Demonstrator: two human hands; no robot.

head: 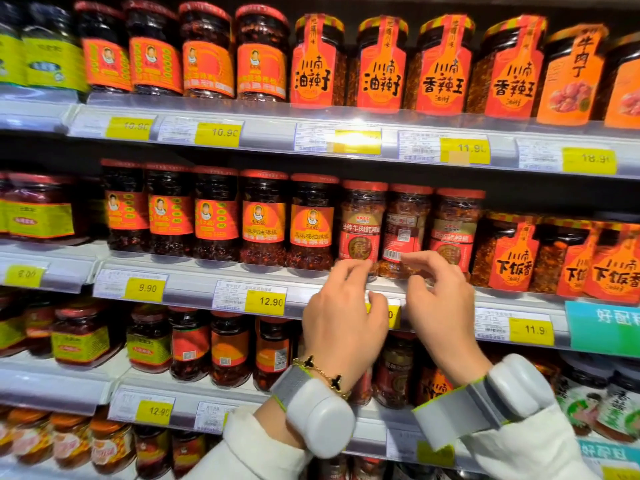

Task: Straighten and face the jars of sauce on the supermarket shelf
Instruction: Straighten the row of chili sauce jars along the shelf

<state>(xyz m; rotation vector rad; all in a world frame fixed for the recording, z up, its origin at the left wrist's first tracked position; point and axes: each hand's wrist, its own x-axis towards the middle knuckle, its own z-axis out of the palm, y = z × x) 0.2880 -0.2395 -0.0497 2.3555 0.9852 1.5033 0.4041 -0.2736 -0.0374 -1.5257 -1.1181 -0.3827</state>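
On the middle shelf stand three red-lidded beef chili sauce jars. The left jar (362, 226) and the right jar (453, 230) show their front labels. The middle jar (403, 230) is turned, showing its barcode and QR code. My left hand (346, 317) is raised with curled fingers whose tips touch the left jar's base. Its thumb hangs in front of the shelf rail. My right hand (440, 299) pinches the low right side of the turned jar between forefinger and thumb.
Portrait-label chili jars (263, 220) stand in a row left of the three. Orange-tagged jars (512, 254) crowd the right. Yellow price tags (265, 301) line the shelf rail (194, 282). More jars fill the shelves above and below.
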